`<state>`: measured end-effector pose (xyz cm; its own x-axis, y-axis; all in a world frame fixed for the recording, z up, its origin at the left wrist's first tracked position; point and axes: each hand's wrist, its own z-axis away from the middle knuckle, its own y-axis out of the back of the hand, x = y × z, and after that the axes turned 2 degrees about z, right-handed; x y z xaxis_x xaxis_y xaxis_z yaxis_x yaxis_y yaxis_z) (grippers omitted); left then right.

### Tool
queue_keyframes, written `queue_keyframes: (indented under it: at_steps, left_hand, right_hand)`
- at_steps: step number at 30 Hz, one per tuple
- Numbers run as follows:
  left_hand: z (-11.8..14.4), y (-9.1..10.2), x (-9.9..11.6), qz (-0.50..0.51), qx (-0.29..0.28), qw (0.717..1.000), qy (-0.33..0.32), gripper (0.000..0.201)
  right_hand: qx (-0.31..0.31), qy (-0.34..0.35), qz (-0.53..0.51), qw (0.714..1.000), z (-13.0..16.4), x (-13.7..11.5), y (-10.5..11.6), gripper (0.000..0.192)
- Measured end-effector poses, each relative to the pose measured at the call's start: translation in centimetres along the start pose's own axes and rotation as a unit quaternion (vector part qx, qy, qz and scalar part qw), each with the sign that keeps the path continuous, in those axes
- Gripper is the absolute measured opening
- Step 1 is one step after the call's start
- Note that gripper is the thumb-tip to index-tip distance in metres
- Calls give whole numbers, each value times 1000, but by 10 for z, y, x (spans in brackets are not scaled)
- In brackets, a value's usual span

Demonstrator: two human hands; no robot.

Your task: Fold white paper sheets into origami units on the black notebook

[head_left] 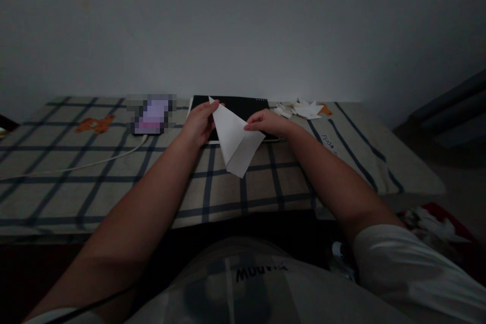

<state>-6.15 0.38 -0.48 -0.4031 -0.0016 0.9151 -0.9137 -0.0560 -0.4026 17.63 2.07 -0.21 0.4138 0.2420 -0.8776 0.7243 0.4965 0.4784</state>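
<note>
Paper point(234, 142), folded to a point and lifted just off the checked bed cover point(114, 182), is pinched at its upper tip by the left hand point(199, 122) and at its side edge by the right hand point(268, 122); uneven pinching risks a skewed crease, and dim light hides misalignment.

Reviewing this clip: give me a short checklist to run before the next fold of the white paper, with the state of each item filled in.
1. Left hand grips the folded paper at its top corner: ok.
2. Right hand pinches the paper's right edge: ok.
3. Paper rests flat on the black pad: not ok, it is lifted, its point hanging over the checked cloth.
4. Creases sharp and aligned: cannot tell, too dim.
5. Paper scraps and phone lie apart from the hands: ok.
</note>
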Motion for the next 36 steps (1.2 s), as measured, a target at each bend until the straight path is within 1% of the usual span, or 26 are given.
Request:
queue_keyframes:
  at_steps: [4, 9, 12, 15, 19, 22, 28, 31, 33, 36]
  left_hand:
    - [-1, 1, 0, -14, 8, 1000, -6, 17]
    - [-6, 5, -5, -9, 18, 1000, -21, 29]
    - [-9, 7, -7, 5, 28, 999, -23, 31]
    - [-10, 8, -7, 18, 36, 999, -27, 29]
    - [-9, 8, -4, 27, 50, 998, -32, 16]
    - [-8, 7, -2, 28, 45, 998, -24, 11]
    - [-8, 8, -2, 29, 39, 998, -31, 14]
    - [-10, 9, -4, 35, 47, 998, -31, 10]
    - [-11, 10, -7, 28, 52, 997, -40, 10]
    - [-13, 12, -9, 14, 46, 997, -61, 16]
  right_hand:
    - [7, -1, 3, 1000, 0, 1, 1, 23]
    - [34, -6, -8, 999, -4, 5, 1, 27]
    - [33, -10, -20, 999, -5, 8, 1, 26]
    - [28, -5, -17, 999, -5, 8, 2, 26]
    - [25, 6, -7, 1000, -3, 7, 3, 24]
    - [20, 6, 0, 1000, -3, 7, 4, 25]
    - [18, 3, 14, 1000, -4, 8, 4, 26]
    - [19, 0, 22, 1000, -4, 7, 4, 28]
    - [21, 2, 32, 999, -5, 8, 4, 30]
    - [26, 11, 37, 999, -5, 9, 4, 35]
